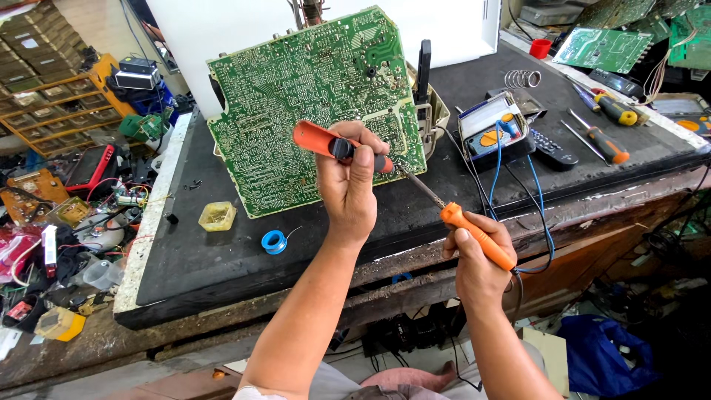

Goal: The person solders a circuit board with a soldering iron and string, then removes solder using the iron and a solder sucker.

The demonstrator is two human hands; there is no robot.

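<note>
Bare forearms rise from the bottom edge of my view, nearest to me, over a dark workbench (222, 274). At the centre my left hand (348, 189) has its fingers wrapped tight around an orange pump tool (326, 144), thumb up on its dark button; the tool lies roughly level, its tip pointing toward three o'clock. At about four o'clock from it, my right hand (478, 259) has its fingers closed around the orange handle of a soldering iron (463, 226). Its metal shaft slants up toward ten o'clock, and its tip comes close to the tip of the pump tool, right at the lower right edge of a big green circuit board (296, 104).

That board stands tilted up on the bench, solder side facing me, filling the twelve o'clock part of the view. Below it, toward seven o'clock, sit a small yellow tin (218, 215) and a blue spool of solder wire (274, 241), well apart from my hands. At two o'clock a meter (492, 133) lies in an open case with blue leads trailing down over the bench edge. Farther toward two o'clock lie a black remote (554, 148) and two screwdrivers (603, 142) with orange handles. At nine o'clock a cluttered heap of parts and wires (59, 222) covers the side surface.
</note>
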